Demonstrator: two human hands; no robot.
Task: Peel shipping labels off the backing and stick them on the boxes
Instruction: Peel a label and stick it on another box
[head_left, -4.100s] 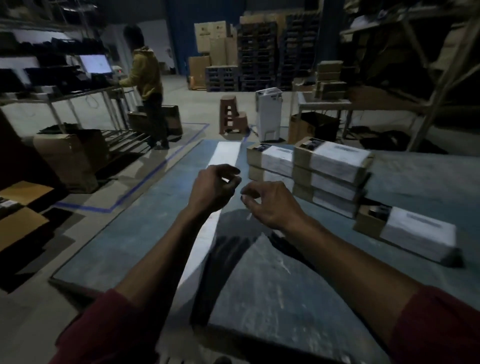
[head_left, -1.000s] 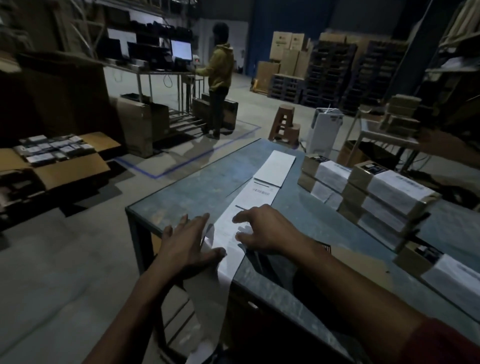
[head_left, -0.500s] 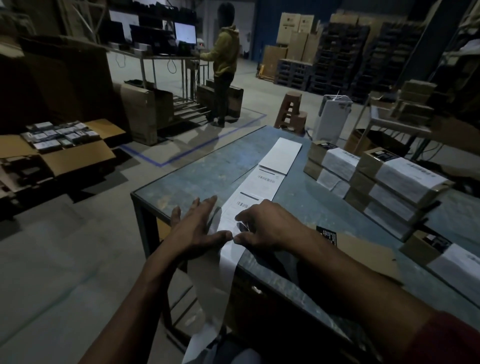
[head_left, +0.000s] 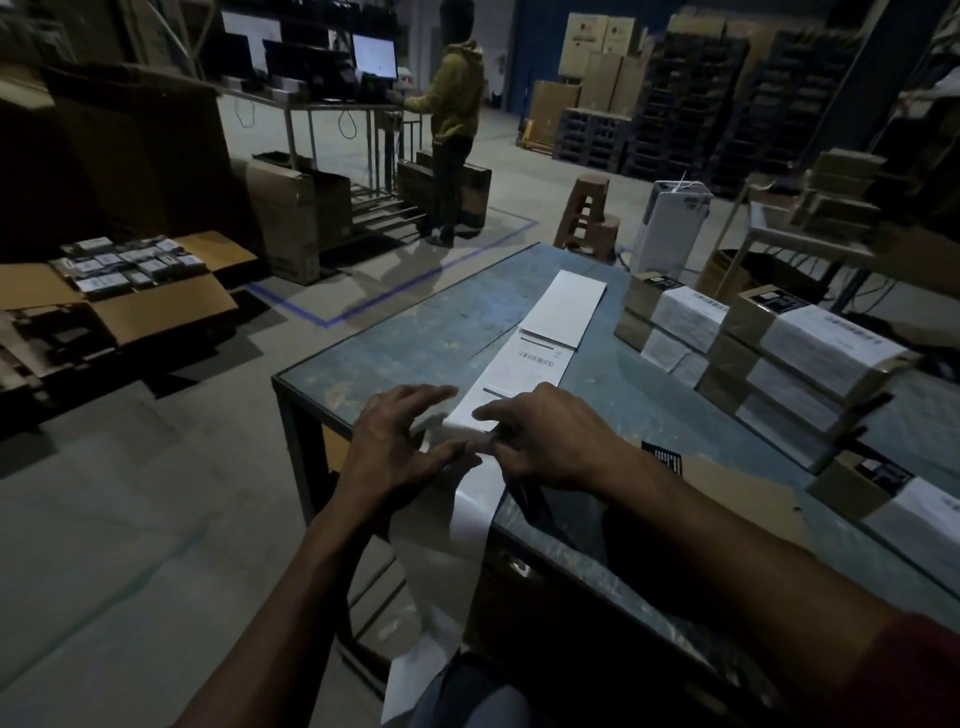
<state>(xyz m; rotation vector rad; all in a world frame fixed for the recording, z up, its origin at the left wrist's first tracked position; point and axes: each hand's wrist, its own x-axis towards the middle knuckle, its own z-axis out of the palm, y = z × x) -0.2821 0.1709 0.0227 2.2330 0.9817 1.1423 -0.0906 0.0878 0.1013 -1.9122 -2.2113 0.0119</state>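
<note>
Left hand (head_left: 402, 441) fingers spread, thumb pressing label strip (head_left: 519, 379) at table (head_left: 395, 343) edge. Right hand (head_left: 548, 434) just beside, fingers curled, pinching the strip. Boxes (head_left: 800, 358) beyond right hand.

Dim warehouse packing area: stacked cartons (head_left: 597, 62), dark pallet stacks (head_left: 691, 104), concrete floor (head_left: 130, 519), metal bench (head_left: 415, 332) carrying labelled boxes (head_left: 810, 353), computer workstation (head_left: 374, 57).

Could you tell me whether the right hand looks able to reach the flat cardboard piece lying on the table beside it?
Probably yes: the flat cardboard piece lies just beyond the right hand with nothing between them.
</note>
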